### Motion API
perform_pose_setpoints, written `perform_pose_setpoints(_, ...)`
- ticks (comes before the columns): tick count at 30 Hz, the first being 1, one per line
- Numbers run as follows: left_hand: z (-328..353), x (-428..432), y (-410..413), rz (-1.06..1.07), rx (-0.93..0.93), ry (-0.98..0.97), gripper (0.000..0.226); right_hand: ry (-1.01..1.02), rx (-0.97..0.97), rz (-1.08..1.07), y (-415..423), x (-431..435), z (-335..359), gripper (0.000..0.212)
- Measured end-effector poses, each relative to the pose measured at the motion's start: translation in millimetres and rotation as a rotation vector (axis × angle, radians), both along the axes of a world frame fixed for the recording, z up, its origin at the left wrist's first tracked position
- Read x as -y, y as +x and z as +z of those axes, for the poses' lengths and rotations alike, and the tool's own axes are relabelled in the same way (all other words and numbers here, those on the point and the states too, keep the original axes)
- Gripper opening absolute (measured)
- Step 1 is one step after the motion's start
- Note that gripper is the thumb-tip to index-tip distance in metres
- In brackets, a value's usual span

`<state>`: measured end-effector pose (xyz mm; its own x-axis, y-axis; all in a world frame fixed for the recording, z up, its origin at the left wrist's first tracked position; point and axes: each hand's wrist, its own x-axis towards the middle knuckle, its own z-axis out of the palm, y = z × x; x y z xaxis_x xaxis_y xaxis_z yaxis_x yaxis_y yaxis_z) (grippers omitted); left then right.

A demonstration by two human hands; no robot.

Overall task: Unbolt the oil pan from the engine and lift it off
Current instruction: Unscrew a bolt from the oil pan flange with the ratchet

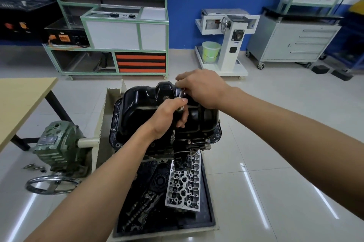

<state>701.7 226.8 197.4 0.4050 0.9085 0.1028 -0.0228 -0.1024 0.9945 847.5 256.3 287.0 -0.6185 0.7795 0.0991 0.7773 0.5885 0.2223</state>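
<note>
**Oil pan: still seated, near-flange bolt under the tool**

Item 1. Oil pan [141, 108]: black pressed steel, at the middle of the view. It sits uppermost on the inverted engine [194, 144], with its flange flat on the block. Flange bolts [206, 140] show along the pan's 5 o'clock edge, so unbolting looks unfinished.

Item 2. Socket driver [173, 136]: a slim chrome shaft, near upright. Its lower end meets the flange at the pan's 6 o'clock edge. Whether the socket is fully on a bolt head cannot be told.

Item 3. Left hand [169, 116]: fingers wrapped round the middle of the driver, steadying it.

Item 4. Right hand [202, 88]: at 1 o'clock from the left hand, fingers closed on the driver's chrome top end. The exact grip is partly hidden.

Step judged: loosening one near-edge bolt; the lift has not begun. The next move calls for keeping the shaft square to the bolt while the top is turned, then lifting the freed bolt clear and moving on round the flange.

Item 5. Surroundings, by the pan's clock:
- Cylinder head [184, 184] in a black tray [209, 204], at 6 o'clock.
- Green gearbox [57, 143] at 8 o'clock.
- Handwheel [49, 182] at 7 o'clock.
- Wooden table [19, 100] at 9 o'clock.
</note>
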Motion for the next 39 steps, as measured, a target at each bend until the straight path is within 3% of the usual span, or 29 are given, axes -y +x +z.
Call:
perform_pose_setpoints(7, -1, -1, 7, 0.269, 0.059, -0.001, 0.050, 0.085, 0.021, -0.093, 19, 14, -3, 0.026)
perform_pose_setpoints(11, -1, -3, 5, 0.365, 0.107, -0.052, 0.050, 0.103, 0.027, -0.120, 14, 44, 0, 0.038)
perform_pose_setpoints(18, -2, -1, 12, 0.445, 0.190, -0.076, 0.065, -0.333, -0.270, -0.136, -12, 84, 4, 0.050)
perform_pose_setpoints(24, -1, 1, 5, 0.365, 0.178, -0.157, 0.063, -0.456, -0.297, -0.084, -13, 82, 9, 0.052)
perform_pose_setpoints(26, 0, 2, -3, 0.312, 0.140, -0.120, 0.054, -0.548, -0.197, -0.074, -5, 73, 19, 0.049)
perform_pose_setpoints(28, 1, 2, -11, 0.229, 0.071, -0.035, 0.055, -0.495, -0.016, -0.089, 4, 61, 27, 0.041)
perform_pose_setpoints(31, -1, 4, -14, 0.082, -0.001, 0.038, 0.062, -0.207, 0.139, -0.164, 10, 42, 28, 0.022)
perform_pose_setpoints(34, -1, 7, -10, 0.005, 0.027, 0.004, 0.050, -0.041, 0.071, -0.128, 3, 28, 19, 0.015)
perform_pose_setpoints(39, 2, 6, -7, -0.067, -0.005, -0.058, 0.044, 0.038, -0.065, 0.098, -2, 12, -9, 0.021)
